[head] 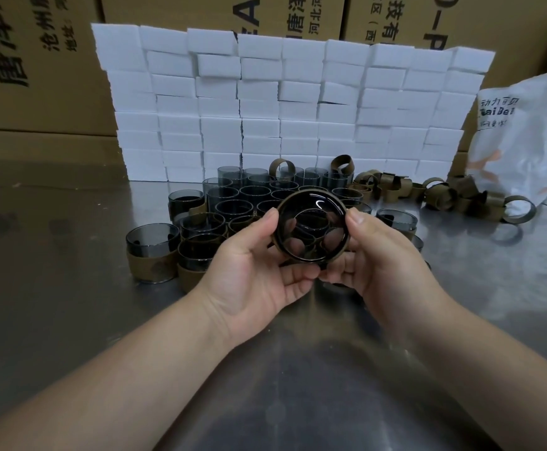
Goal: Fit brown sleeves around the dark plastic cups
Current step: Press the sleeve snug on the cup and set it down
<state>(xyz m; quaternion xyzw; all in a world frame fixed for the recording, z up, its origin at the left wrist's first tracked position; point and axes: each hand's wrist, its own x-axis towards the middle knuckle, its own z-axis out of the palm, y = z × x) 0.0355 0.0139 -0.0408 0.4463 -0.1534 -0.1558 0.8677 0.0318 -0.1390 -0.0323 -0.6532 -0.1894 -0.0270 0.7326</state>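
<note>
To the left of the held cup, several finished sleeved dark cups (153,255) stood on the steel counter (64,297), and they were close enough to be knocked over if the held one were set down carelessly. The main risk looked to be the brown paper sleeve (343,252) sitting skewed or riding off the smooth wall. Uneven pushing from either side would probably cause that, and too hard a squeeze might buckle the band.

The left hand (255,271) gripped the round dark translucent plastic cup (311,219) at its left edge, thumb on the rim and fingers curled underneath. The cup was held up above the counter with a round face turned toward the camera and the sleeve ringing it. The right hand (386,262) clamped the opposite edge the same way, so both hands were closed on the cup, with their fingertips nearly meeting below it.

Behind the held cup stood a cluster of bare dark cups (242,193). To its right lay loose brown sleeves (460,196).
</note>
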